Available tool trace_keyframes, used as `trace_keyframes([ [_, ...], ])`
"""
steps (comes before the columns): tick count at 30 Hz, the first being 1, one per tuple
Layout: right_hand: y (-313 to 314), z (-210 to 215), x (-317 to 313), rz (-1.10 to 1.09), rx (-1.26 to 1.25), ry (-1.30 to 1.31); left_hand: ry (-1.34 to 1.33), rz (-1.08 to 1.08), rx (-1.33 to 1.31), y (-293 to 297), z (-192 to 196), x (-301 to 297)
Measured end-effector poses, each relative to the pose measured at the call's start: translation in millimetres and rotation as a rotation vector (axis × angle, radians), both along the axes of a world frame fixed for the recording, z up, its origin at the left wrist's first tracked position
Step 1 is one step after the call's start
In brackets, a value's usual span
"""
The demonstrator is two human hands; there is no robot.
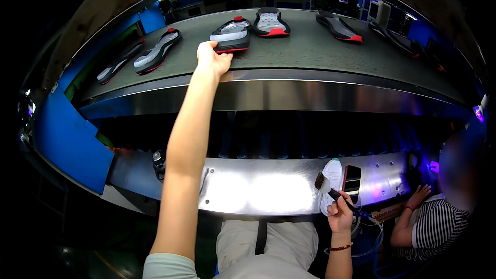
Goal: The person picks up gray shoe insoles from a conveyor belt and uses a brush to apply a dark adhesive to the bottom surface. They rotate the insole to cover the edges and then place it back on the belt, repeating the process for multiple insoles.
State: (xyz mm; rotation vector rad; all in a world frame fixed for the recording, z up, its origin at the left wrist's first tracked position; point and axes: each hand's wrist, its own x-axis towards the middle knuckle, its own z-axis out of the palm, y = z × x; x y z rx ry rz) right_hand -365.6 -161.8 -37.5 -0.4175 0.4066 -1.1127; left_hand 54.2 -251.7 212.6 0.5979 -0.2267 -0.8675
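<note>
The left hand [214, 61], arm stretched far forward, pinches the near end of a grey sole [230, 35], thumb at its left side and fingers by its lower edge. The sole lies straight ahead of that hand and slightly right, on the belt [294, 54], its long axis running away from the palm; whether its near end is lifted I cannot tell. The left hand is much the nearer one.

The right hand [340, 216], low and well back, is closed round the handle of a brush [334, 193], bristles pointing up and left over a white sole [333, 169] on the desk [279, 194]. A phone [353, 178] lies just right of it.

Farther out, a second sole [272, 20] sits just beside the grey one, others spread both ways along the belt, and a co-worker's striped sleeve [436, 230] shows at right.
</note>
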Motion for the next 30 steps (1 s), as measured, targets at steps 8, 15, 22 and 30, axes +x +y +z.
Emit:
trace_keyframes([
  [8, -3, -16, -9, -0.046, 0.058, 0.102, -2.05, 1.157, 0.559, -42, -3, -39],
  [15, -3, -13, -10, -0.108, 0.153, 0.104, -2.07, 0.352, 0.986, -127, 8, -70],
  [22, -8, -36, -30, -0.137, 0.212, 0.083, -2.204, -0.034, 1.319, -213, 2, -18],
  [30, -24, -53, -15, -0.104, 0.299, 0.139, -2.543, 0.128, 0.709, -210, -4, -33],
])
